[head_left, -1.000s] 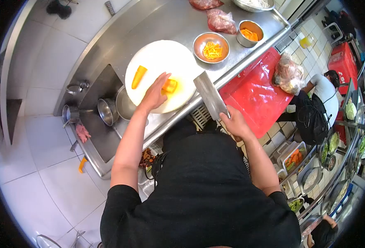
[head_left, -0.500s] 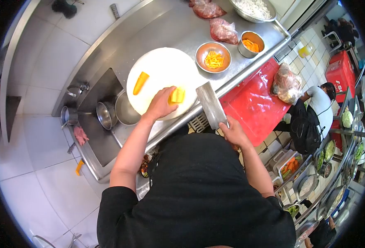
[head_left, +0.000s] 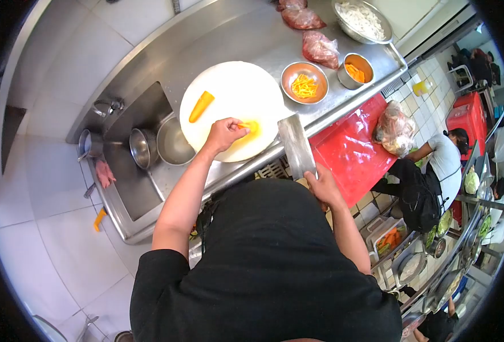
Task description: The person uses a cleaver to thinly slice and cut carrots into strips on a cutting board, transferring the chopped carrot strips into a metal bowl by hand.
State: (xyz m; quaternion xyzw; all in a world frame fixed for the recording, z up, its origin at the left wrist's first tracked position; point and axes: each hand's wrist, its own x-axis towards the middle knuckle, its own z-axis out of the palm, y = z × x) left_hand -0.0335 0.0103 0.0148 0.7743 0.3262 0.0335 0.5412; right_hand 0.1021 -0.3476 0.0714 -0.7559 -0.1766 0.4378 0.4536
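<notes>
Over the near part of the round white board, my left hand pinches a small orange carrot piece between thumb and fingers. A longer carrot piece lies at the left of the board. My right hand is wrapped round the handle of a wide cleaver, whose blade points up beside the board's right edge, at the counter's front. Behind the board to the right, a bowl holds thin carrot strips.
A metal pot with carrot pieces, bagged meat and a large bowl stand at the counter's far right. Left is a sink with pans. A red lid-like surface and a crouching person are right.
My left hand has closed from a looser, spread pose to a pinch on the carrot piece. The thick yellow-orange piece beside it no longer shows. The cleaver stays in my right hand.
</notes>
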